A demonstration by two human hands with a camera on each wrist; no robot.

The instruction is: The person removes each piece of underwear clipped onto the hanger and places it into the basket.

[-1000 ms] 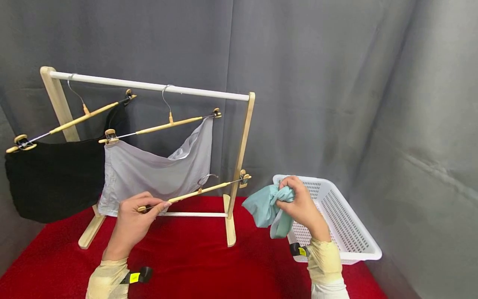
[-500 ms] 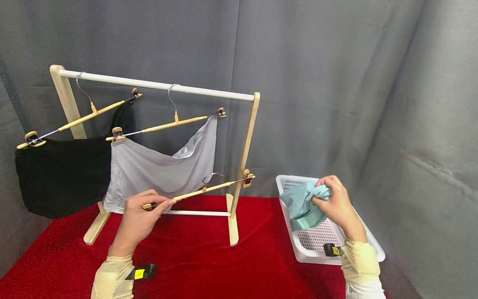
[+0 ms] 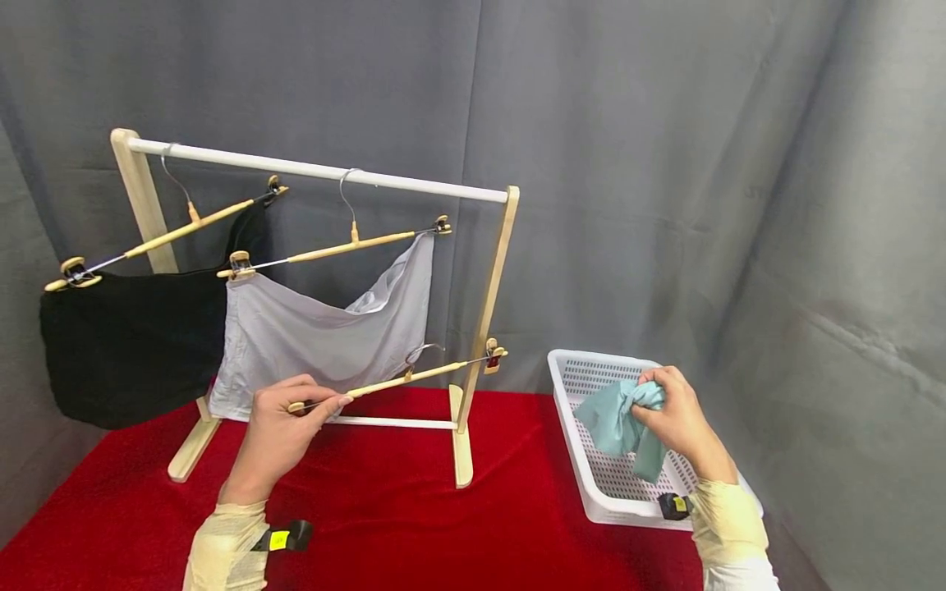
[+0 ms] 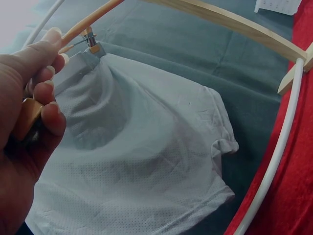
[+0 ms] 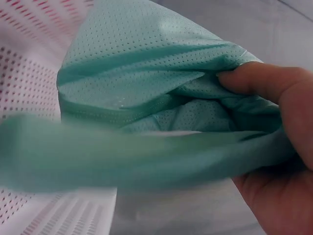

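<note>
My left hand [image 3: 284, 431] pinches one end of a wooden clip hanger [image 3: 406, 379], held level in front of the rack; its metal hook points up and a clip sits at its far end. Bunched in my right hand [image 3: 683, 423] is a teal garment [image 3: 617, 419] of perforated fabric, held over the white basket [image 3: 584, 476]. In the right wrist view the teal garment [image 5: 142, 73] hangs in folds from thumb and fingers. Close to the left hand in the left wrist view hangs a light grey garment [image 4: 142, 132]; its kind is hard to tell.
A wooden rack [image 3: 488, 304] with a white top bar [image 3: 318, 171] stands at left. Two clip hangers hang on it, bearing a black garment [image 3: 133, 345] and the grey garment [image 3: 325, 336]. Red cloth [image 3: 414, 525] covers the table; grey curtain [image 3: 628, 164] surrounds it.
My right hand has carried the teal garment to the right, from the basket's left side to over its inside, then slightly lower. The left hand keeps its hold on the hanger.
</note>
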